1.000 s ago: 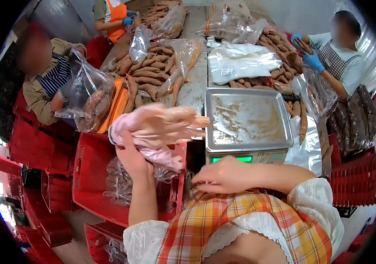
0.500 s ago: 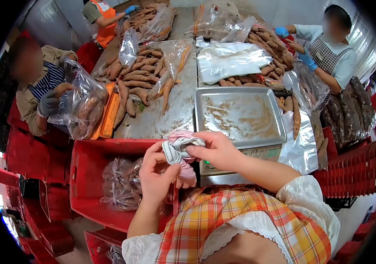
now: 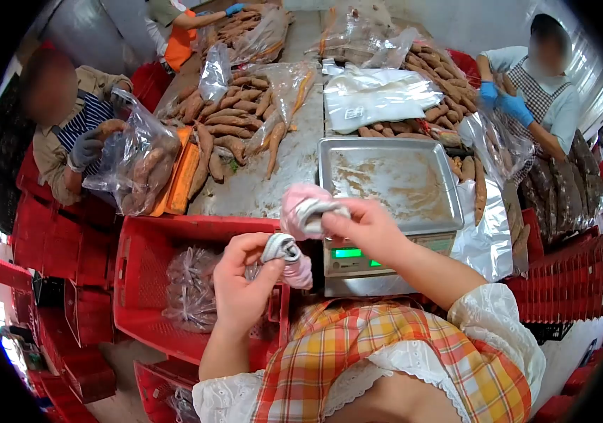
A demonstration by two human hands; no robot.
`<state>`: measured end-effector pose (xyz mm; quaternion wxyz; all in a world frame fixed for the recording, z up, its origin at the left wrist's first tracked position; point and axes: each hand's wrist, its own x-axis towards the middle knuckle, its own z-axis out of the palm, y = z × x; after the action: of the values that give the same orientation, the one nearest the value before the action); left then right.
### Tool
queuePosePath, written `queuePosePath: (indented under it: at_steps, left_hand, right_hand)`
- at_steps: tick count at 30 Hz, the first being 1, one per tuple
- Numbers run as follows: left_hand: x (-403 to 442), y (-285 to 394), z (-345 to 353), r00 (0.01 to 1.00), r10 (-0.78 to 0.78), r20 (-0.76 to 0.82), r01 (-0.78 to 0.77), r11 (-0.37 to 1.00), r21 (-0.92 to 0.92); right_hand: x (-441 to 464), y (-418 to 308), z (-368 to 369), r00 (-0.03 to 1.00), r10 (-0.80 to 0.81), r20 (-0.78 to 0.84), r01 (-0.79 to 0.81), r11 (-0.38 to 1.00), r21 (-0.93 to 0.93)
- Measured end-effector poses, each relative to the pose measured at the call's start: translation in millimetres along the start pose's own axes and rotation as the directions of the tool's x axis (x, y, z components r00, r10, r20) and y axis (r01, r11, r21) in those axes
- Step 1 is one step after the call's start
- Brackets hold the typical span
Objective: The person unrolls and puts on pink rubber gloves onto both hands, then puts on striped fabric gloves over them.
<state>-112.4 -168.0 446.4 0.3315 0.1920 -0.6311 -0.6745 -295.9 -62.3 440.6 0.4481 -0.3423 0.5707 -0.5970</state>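
While the left hand (image 3: pixel 245 285) grips one glove (image 3: pixel 291 261), the right (image 3: pixel 361 225) pinches another (image 3: pixel 308 210).

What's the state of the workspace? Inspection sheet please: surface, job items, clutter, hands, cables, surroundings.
Surface: grey metal table, brown smears.
Job's things: two bunched pink fabric pieces with pale cuffs.
Clutter: piled brown elongated roots, stacked white plastic sheeting, metal-pan scale with brown residue and lit green display, red plastic crate holding clear bags.
Hands: left hand and right hand bare, each gripping one piece.
Cables: nothing seen.
Surroundings: three co-workers around the table; red crates stacked both sides.
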Motion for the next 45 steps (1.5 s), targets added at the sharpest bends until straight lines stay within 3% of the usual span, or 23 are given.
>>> queuePosePath:
  at_steps: [1,3,4,6,8,10,12,17,22,25,26,27,28,31,34,36,37,38,39,40,42,45]
  left_hand:
    - [0,3,6,0.999,0.003,0.041,-0.007,0.997,0.077]
    - [3,-2,9,0.992,0.047,0.113,-0.075,0.962,0.263]
    - [6,0,13,0.991,0.047,0.125,-0.078,0.962,0.263]
    - [13,12,25,0.958,0.264,0.108,-0.285,0.916,0.283]
    - [7,31,29,0.965,0.206,0.163,-0.227,0.967,0.12]
    - [8,39,43,0.917,0.242,0.316,-0.223,0.97,-0.094]
    - [6,40,59,0.821,0.313,0.478,-0.188,0.938,-0.291]
    - [-11,49,87,0.492,0.507,0.707,0.048,0.796,-0.604]
    - [-27,57,110,0.239,0.69,0.683,0.294,0.619,-0.728]
    - [-29,56,120,0.169,0.771,0.614,0.371,0.527,-0.764]
    - [-29,55,121,0.154,0.799,0.582,0.366,0.501,-0.784]
    - [-28,56,123,0.135,0.778,0.613,0.396,0.525,-0.753]
    - [-25,54,118,0.147,0.751,0.644,0.368,0.563,-0.74]
    - [-12,53,94,0.179,0.639,0.748,0.284,0.694,-0.661]
    - [3,51,56,0.245,0.469,0.849,0.109,0.856,-0.505]
    - [8,50,32,0.379,0.355,0.854,-0.08,0.932,-0.352]
    - [9,50,25,0.501,0.301,0.811,-0.203,0.952,-0.228]
    - [9,48,23,0.684,0.243,0.688,-0.308,0.951,-0.03]
    - [12,43,24,0.826,0.194,0.529,-0.33,0.927,0.176]
    - [16,33,39,0.968,0.123,0.22,-0.191,0.928,0.32]
    - [29,23,45,0.966,0.107,0.234,-0.226,0.79,0.57]
    - [30,-1,34,0.967,0.131,0.217,-0.219,0.866,0.45]
  right_hand:
    - [-1,1,0,0.988,-0.061,0.142,0.065,0.998,-0.024]
    - [-10,-2,9,0.976,-0.108,0.187,0.116,0.993,-0.033]
    - [-11,1,10,0.967,-0.169,0.19,0.182,0.982,-0.052]
    - [-14,-2,5,0.976,-0.137,0.169,0.135,0.991,0.024]
    - [-18,-3,0,0.983,-0.12,0.136,0.106,0.989,0.102]
    - [-24,6,-6,0.99,-0.069,0.121,0.069,0.998,0.003]
    - [-28,6,-6,0.981,-0.176,0.085,0.181,0.982,-0.056]
    - [-31,13,-6,0.982,-0.161,0.101,0.164,0.986,-0.019]
    - [-35,5,-9,0.972,-0.214,0.101,0.216,0.976,-0.017]
    - [-36,6,-10,0.984,-0.164,0.07,0.167,0.985,-0.039]
    - [-36,3,-13,0.993,-0.1,0.066,0.11,0.981,-0.158]
    - [-36,3,-10,0.989,-0.133,0.068,0.14,0.985,-0.097]
    - [-37,2,-11,0.983,-0.17,0.063,0.173,0.984,-0.043]
    - [-35,6,-15,0.979,-0.202,0.019,0.203,0.974,-0.105]
    - [-34,3,-17,0.985,-0.175,0.007,0.175,0.983,-0.062]
    - [-34,2,-18,0.986,-0.169,0.016,0.169,0.985,-0.046]
    - [-33,1,-19,0.978,-0.208,-0.018,0.205,0.972,-0.116]
    - [-33,2,-18,0.968,-0.245,-0.047,0.234,0.957,-0.172]
    - [-32,1,-18,0.97,-0.237,-0.05,0.22,0.948,-0.232]
    - [-28,2,-13,0.934,-0.352,-0.065,0.326,0.912,-0.251]
    - [-26,0,-8,0.896,-0.444,-0.016,0.385,0.793,-0.472]
    - [-22,2,-3,0.914,-0.403,0.05,0.36,0.747,-0.559]
